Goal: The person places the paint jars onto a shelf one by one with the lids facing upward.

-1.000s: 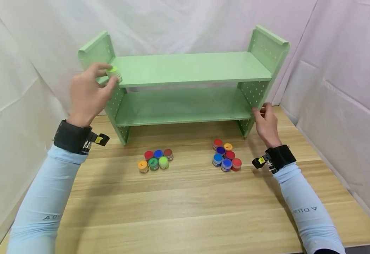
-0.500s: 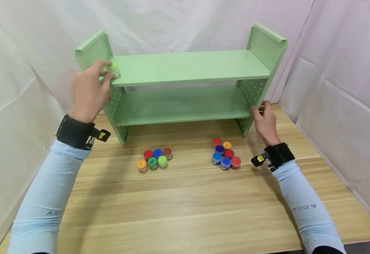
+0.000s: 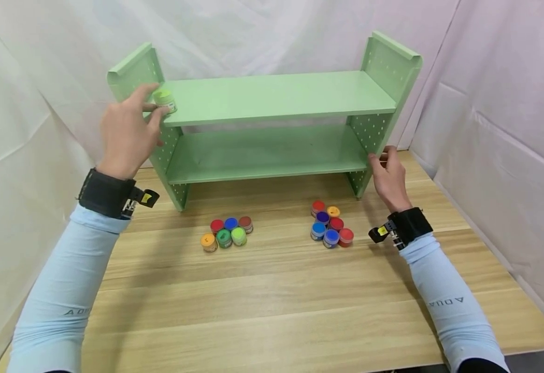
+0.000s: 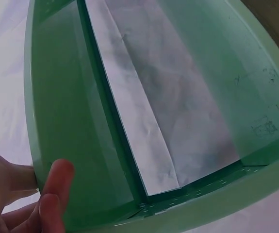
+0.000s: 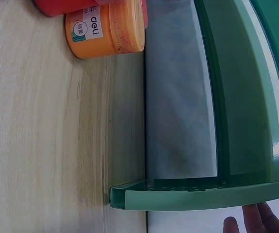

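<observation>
A green two-tier shelf (image 3: 272,96) stands on the table. At the left end of its upper board, my left hand (image 3: 129,129) pinches a small lime-green paint jar (image 3: 166,101), which sits upright there. In the left wrist view, fingers (image 4: 59,182) show at the shelf's end and the jar is hidden. My right hand (image 3: 390,181) holds the shelf's right side panel (image 3: 370,134), thumb at the front edge. In the right wrist view its fingers (image 5: 255,221) lie against the panel's outer side.
In front of the shelf, a left group of paint jars (image 3: 224,237) includes orange, green, red, blue and brown ones. A right group (image 3: 330,237) has red, blue, purple and orange jars. White cloth (image 3: 510,129) hangs around the wooden table (image 3: 272,311).
The lime-green jar has come down from a tilt in my left fingers to upright on the upper board, shifting slightly left. My right hand stays at the side panel.
</observation>
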`<state>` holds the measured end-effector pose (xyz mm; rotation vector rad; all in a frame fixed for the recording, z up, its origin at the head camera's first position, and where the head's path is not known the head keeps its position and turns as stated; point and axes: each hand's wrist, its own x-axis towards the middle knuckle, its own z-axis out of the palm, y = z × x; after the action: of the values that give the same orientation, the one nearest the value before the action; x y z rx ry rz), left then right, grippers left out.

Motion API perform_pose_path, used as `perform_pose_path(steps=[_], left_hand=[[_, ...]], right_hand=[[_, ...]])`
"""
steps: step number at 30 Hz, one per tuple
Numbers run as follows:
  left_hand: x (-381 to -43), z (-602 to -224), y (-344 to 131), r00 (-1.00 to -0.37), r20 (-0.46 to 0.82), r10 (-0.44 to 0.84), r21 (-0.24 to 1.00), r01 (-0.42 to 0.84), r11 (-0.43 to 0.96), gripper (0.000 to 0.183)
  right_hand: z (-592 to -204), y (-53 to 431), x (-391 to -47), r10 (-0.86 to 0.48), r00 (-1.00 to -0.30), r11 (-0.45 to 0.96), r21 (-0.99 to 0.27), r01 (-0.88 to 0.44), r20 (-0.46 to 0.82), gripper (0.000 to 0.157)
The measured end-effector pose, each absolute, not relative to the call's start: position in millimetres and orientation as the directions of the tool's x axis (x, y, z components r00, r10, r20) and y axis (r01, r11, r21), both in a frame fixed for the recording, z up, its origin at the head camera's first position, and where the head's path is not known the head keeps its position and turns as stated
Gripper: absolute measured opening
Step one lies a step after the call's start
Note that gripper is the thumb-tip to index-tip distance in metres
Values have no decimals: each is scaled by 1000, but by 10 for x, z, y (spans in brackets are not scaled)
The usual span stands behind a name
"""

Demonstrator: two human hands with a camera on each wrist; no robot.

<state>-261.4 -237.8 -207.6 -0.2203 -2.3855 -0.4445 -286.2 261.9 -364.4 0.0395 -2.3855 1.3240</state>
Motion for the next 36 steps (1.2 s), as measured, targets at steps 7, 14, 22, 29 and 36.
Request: perform_pose_path(steps=[7, 14, 22, 29, 36], left_hand=[[-2531, -2167, -2368, -621, 784, 12, 219, 294, 930, 46], [-2294, -2459, -2195, -325, 945, -31, 145, 333, 932, 31], [-2301, -3010, -2071, -553, 779, 296, 129, 604, 787, 26], [-2374, -3348, -2171, -855, 161, 493, 290, 519, 804, 35], [-2384, -3504, -2273, -804, -191, 563, 413, 454, 789, 32]], right_hand=[[-3643, 2599, -2884, 168, -917, 553, -805, -217, 362, 54], [-3646, 2581, -2871, 161, -923, 556, -804, -208, 350, 55], [-3581, 2601, -2863, 175, -915, 560, -801, -211, 364, 53], [-3583, 2604, -2844, 169, -918, 554, -805, -213, 360, 53], [-3597, 2615, -2823, 170, -914, 563, -797, -216, 368, 52]])
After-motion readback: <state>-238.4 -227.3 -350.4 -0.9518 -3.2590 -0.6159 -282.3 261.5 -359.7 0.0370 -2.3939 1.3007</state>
